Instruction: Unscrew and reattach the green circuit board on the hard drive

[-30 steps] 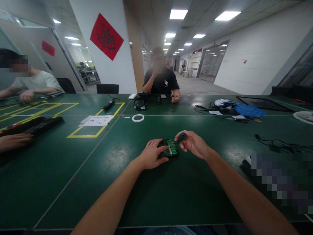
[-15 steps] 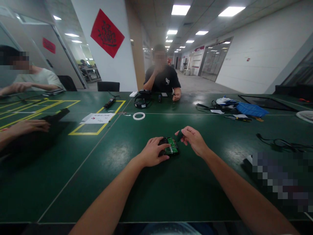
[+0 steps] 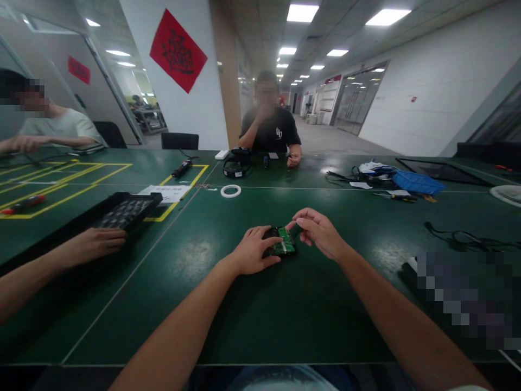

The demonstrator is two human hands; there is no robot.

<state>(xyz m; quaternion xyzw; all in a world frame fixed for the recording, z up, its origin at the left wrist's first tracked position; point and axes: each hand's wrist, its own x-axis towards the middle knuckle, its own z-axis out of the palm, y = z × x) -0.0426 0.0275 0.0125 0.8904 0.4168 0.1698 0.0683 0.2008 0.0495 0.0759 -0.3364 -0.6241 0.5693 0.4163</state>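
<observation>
Working mid-surface on what looks like a hard drive, lying flat on the green surface, circuit board facing up. Holding it steady with the left hand: fingers draped across the dark left part, forefinger reaching onto the board, thumb down by the near edge. Poised at the drive's far right corner with the right hand: fingers bent into a narrow pinch, forefinger close to or on the edge; cannot tell if touching, nor if gripping something small. Progress, as a judgement: mid-work. Done, going by this view: board side up and bare, drive steadied, right hand at the corner. Not done: board apparently seated in the dark housing, not parted from it. Cannot make out any screws, in or out; too small, so no count of what remains. Around, all well apart from the drive: white tape roll beyond; yellow-and-black tool near a blue bag to the far right; black cables nearer on that side. To the left, a black tray with a co-worker's hand at its near edge.
</observation>
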